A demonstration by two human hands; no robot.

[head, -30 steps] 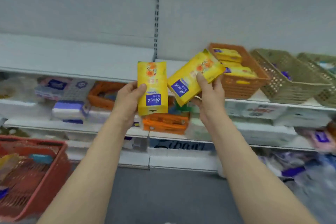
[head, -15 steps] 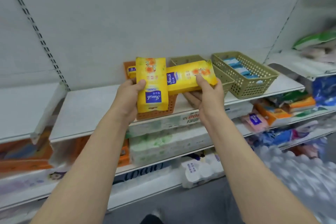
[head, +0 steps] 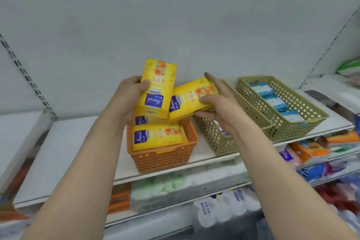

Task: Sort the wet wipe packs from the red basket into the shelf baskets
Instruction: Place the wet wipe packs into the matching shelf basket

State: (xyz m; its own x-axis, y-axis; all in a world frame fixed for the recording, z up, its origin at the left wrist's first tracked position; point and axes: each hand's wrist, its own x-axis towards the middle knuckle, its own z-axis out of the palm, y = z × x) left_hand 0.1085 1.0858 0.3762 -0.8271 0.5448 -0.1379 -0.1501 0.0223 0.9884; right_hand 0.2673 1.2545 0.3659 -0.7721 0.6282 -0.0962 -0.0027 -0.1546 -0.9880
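White shop shelving carries an orange basket (head: 163, 155) already holding matching yellow packs (head: 158, 137). Directly above it, the left hand (head: 129, 94) clasps one yellow pack (head: 155, 88) nearly upright, and the right hand (head: 216, 101) clasps a second pack (head: 191, 97) lying crosswise, its long axis pointing toward the green basket (head: 224, 138) beside the orange one. Both packs probably must turn flat and drop straight down; the right one sits lower and nearer the rim.
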